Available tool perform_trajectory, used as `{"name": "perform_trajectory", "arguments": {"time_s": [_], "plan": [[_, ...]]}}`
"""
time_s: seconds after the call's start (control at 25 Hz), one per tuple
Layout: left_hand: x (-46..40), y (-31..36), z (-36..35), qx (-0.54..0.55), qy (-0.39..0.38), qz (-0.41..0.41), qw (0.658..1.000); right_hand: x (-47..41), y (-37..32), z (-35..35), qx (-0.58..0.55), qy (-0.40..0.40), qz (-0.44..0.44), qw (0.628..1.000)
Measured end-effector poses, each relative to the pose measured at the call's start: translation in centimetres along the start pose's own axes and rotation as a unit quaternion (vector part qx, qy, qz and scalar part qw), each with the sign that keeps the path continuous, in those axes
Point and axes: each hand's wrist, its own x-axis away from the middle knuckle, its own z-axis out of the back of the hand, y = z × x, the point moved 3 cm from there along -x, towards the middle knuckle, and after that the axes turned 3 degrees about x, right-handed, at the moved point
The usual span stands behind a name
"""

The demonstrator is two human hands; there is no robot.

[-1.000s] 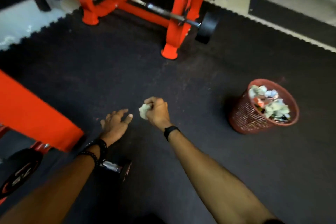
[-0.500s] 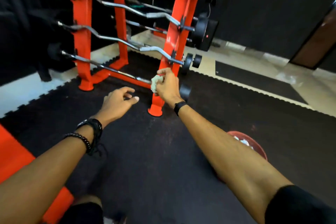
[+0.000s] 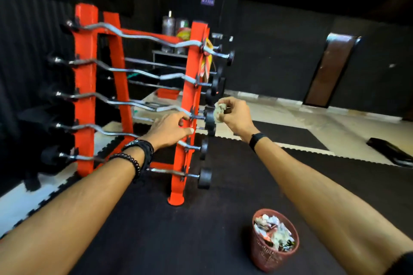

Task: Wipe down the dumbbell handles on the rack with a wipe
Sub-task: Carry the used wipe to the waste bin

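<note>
**Hands raised at orange bar rack, wipe in right**

Wipe (image 3: 219, 112) seen crumpled and pale, pinched between thumb and curled fingers of right hand (image 3: 234, 116), just beside the black end caps on the rack's right side. Held at the level of the 3rd bar from the top; contact between wipe and end cap not clear.

Left hand (image 3: 171, 129) stretched forward with fingers relaxed and slightly spread, gripping nothing, fingertips in front of the right upright of the orange rack (image 3: 86, 87). Touching or not: could not be told. Black bracelets and beads worn on the left wrist, a dark band on the right.

Curl bars (image 3: 143, 38) stacked in chrome across the rack, at least 5 on the near side, each tipped with small black weights. More bars behind, partly hidden.

Red mesh bin (image 3: 273, 254) stood on the black floor mat (image 3: 178, 241), low and right, filled with crumpled paper, well apart from the rack. Brown door (image 3: 330, 71) noted in the dark far wall.
</note>
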Motion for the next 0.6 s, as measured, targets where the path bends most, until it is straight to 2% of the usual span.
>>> {"name": "perform_trajectory", "arguments": {"time_s": [0.12, 0.24, 0.36, 0.44, 0.6], "plan": [[-3.2, 8.8, 4.8, 0.049, -0.012, -0.018, 0.999, -2.1, -6.2, 7.7, 0.028, 0.032, 0.008, 0.999], [-4.0, 16.8, 5.5, 0.075, -0.044, -0.045, 0.995, -1.2, -9.3, 15.3, 0.063, 0.069, -0.012, 0.996], [-2.5, 22.7, 3.4, 0.072, -0.06, -0.106, 0.99, 2.0, -8.9, 21.4, 0.081, 0.097, -0.037, 0.991], [-1.1, 25.3, 1.9, 0.078, -0.068, -0.118, 0.988, 4.3, -8.3, 24.6, 0.063, 0.097, -0.046, 0.992], [0.8, 29.6, -0.8, 0.027, -0.091, -0.151, 0.984, 8.3, -7.8, 30.8, 0.06, 0.15, -0.049, 0.986]]}}
